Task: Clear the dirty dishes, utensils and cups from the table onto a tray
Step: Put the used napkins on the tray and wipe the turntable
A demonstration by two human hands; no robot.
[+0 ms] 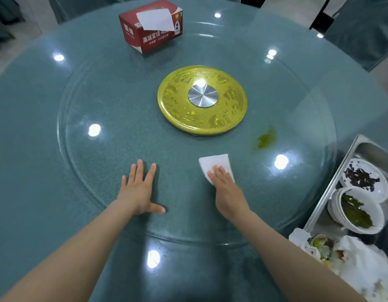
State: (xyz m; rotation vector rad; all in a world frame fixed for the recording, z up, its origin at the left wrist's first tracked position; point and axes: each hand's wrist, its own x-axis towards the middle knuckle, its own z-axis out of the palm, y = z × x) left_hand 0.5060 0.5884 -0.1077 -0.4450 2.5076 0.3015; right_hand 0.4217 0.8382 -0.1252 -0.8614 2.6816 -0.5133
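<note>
Both bare forearms reach in from the bottom of the frame over the round teal table (36, 131), whose clear glass turntable (114, 118) fills the middle of the picture. At the right edge, lower right of the frame, sits the steel tray (349, 162), and the dirty dishes appear to be on it already: a white plate with dark scraps (382, 188) farther up and a stack of white bowls with green leftovers (336, 205) below it, with crumpled white napkins (358, 258) nearest the camera. So clearing looks all but done, and what remains is wiping. A gold disc with a silver hub (201, 101) marks the centre, and a red tissue box (151, 27) stands at upper centre-left. The left hand (140, 190) lies flat on the glass, fingers spread, holding nothing. The right hand (225, 190) presses straight fingers on a folded white tissue (217, 164). The yellow-green smear (266, 139) lies up and to the right of that tissue, apart from it, its length slanting toward the upper right; the right hand is plainly the nearer one.
</note>
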